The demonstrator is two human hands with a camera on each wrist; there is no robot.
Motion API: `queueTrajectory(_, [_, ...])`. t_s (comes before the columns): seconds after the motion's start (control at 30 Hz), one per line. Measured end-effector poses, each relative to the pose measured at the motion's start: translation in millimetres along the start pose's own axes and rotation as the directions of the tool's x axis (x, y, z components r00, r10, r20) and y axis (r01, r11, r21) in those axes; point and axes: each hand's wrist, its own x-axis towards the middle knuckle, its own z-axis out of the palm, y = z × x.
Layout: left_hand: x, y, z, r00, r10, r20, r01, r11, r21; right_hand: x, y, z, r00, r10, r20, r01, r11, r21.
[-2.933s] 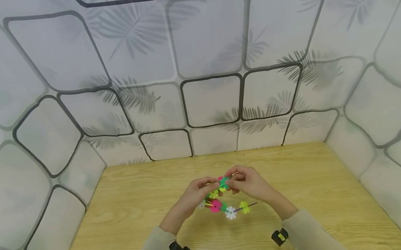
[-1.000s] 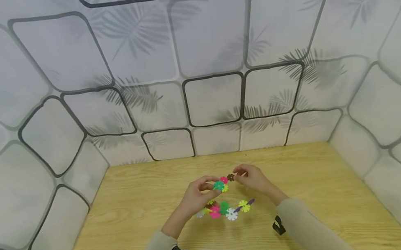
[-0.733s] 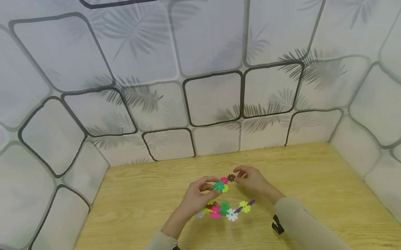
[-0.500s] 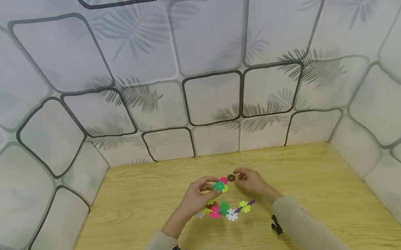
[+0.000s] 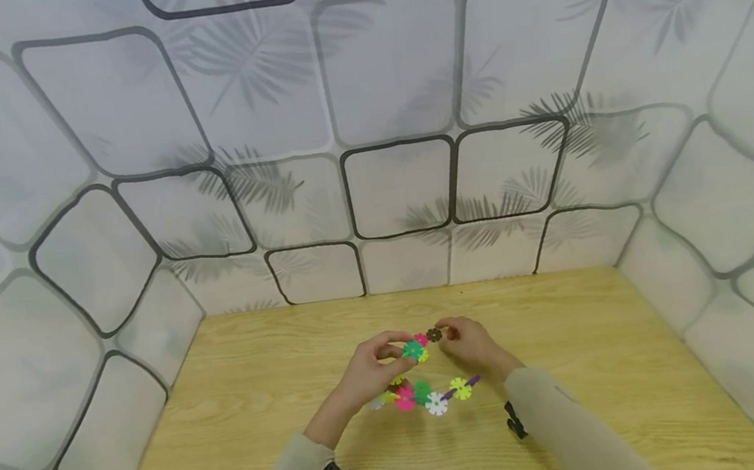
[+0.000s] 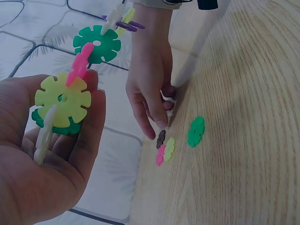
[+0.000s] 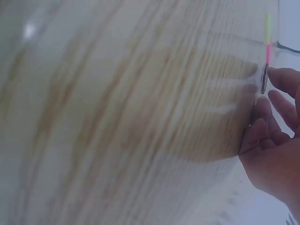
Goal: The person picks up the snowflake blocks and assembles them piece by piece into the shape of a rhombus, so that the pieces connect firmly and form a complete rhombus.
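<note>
My left hand grips a chain of slotted plastic snowflake discs, including a white disc, a pink disc and a pale yellow disc. A green disc shows at its fingertips in the head view. The chain's free end hangs toward the right, ending in a yellow disc and a purple piece. Low over the tabletop, my right hand has its fingertips at a brown disc. Whether they pinch it is unclear.
Loose pink and yellow discs lie beside the brown one on the wooden table. Another loose green disc lies a short way off. Patterned walls close in the back and both sides.
The right hand has come away from the left hand's green disc to the brown disc, then shifted slightly lower. My left hand keeps its hold and stays nearly still.
</note>
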Motion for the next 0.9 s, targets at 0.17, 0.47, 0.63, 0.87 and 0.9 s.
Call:
queueTrajectory(0.17, [0.8, 0.4, 0.0, 1.0, 0.003, 0.001, -0.003, 1.0, 0.001, 2.4, -1.8, 3.1, 1.0, -0.011, -0.015, 0.01, 0.997, -0.074])
queueTrajectory(0.47, [2.7, 0.5, -1.1, 1.0, 0.005, 0.01, -0.005, 1.0, 0.009, 4.1, -8.4, 3.0, 1.0, 0.0, 0.005, 0.001, 0.989, -0.147])
queueTrajectory(0.63, [3.9, 0.0, -0.6, 1.0, -0.002, 0.008, 0.002, 1.0, 0.008, 5.4, -7.1, 3.7, 1.0, -0.005, 0.001, 0.005, 0.988, -0.157])
queueTrajectory(0.87, [5.4, -0.4, -0.1, 1.0, -0.003, 0.001, 0.003, 1.0, -0.006, 3.5, -12.5, 1.2, 1.0, 0.0, -0.009, -0.002, 0.989, -0.146])
queueTrajectory(0.9, [5.7, -0.8, 0.0, 1.0, -0.004, 0.0, 0.004, 1.0, -0.006, 2.9, -13.8, 0.3, 1.0, 0.004, -0.009, -0.006, 0.99, -0.143])
